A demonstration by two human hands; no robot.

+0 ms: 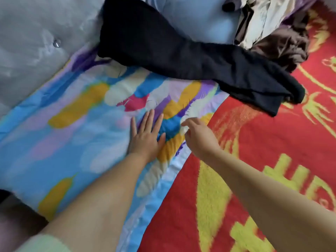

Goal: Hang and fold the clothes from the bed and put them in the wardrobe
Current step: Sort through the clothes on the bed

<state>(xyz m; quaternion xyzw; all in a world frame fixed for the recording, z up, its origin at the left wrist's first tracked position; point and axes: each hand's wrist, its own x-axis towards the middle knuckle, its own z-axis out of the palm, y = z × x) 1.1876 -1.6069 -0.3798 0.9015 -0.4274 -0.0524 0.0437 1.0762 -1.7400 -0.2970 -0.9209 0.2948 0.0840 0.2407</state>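
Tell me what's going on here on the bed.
A person is leaning over a bed with clothes still on it. The left hand lies flat, fingers spread, on the feather-print sheet. The right hand hovers beside it with fingers loosely curled, holding nothing. A black garment sprawls unfolded further up the bed, partly over the red and yellow blanket, and a brown garment lies crumpled behind it. Neither hand has picked up any clothing yet.

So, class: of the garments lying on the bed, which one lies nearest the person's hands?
The black garment, stretched long across the sheet and red blanket. Its end lies nearest the right hand; the brown garment and pale clothes sit farther back.
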